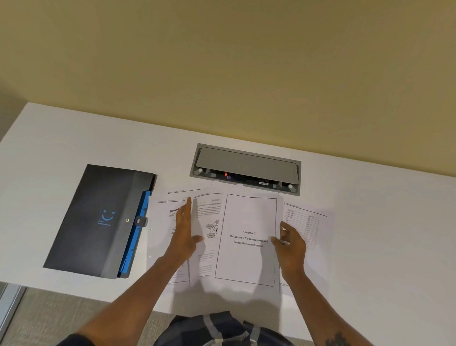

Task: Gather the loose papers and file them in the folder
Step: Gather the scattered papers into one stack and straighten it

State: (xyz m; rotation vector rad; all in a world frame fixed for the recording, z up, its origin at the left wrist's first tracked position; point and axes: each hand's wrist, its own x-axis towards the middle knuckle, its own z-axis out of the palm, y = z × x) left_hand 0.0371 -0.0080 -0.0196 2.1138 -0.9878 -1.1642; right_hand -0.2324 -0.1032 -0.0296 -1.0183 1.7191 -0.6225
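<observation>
Several loose white printed sheets (247,239) being gathered on the white table (376,231), flat left hand (185,231) pressing, right hand (291,243) pinching the top page's edge; next, squaring for the shut dark grey folder (99,219) lying leftward.

Both forearms are bare, with no sleeves showing. The right forearm (337,342) carries a dark tattoo near the frame's lower edge. The person wears a dark blue-grey shirt (225,337) with pale stripes and a small button.
</observation>
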